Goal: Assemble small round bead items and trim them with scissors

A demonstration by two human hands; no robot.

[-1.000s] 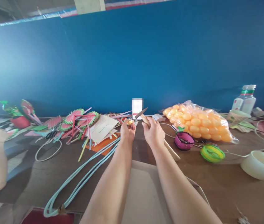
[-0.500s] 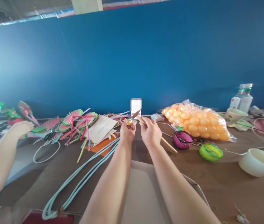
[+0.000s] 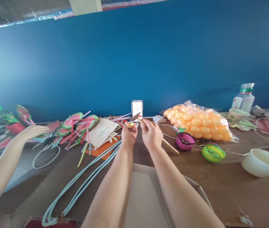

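Observation:
My left hand [image 3: 129, 135] is closed around a small yellow round piece [image 3: 131, 124], held up at the middle of the table. My right hand [image 3: 151, 135] grips a small hammer [image 3: 165, 143] by its wooden handle. The hammer's metal head [image 3: 136, 116] rests just above and to the right of the yellow piece. Both forearms reach out over a tan board [image 3: 146, 196] lying near me.
Another person's arm [image 3: 3, 164] reaches in at the left toward pink-and-green paper fans [image 3: 81, 123]. A bag of orange balls [image 3: 198, 122], a magenta cup [image 3: 185, 141], green rings [image 3: 213, 153], a white bowl [image 3: 260, 162] and a bottle [image 3: 242, 98] lie right. Pale blue hoops [image 3: 82, 183] lie left.
The hammer head has come down from a raised tilt to sit close over the yellow piece. The other person's hand has reached farther right toward the paper fans.

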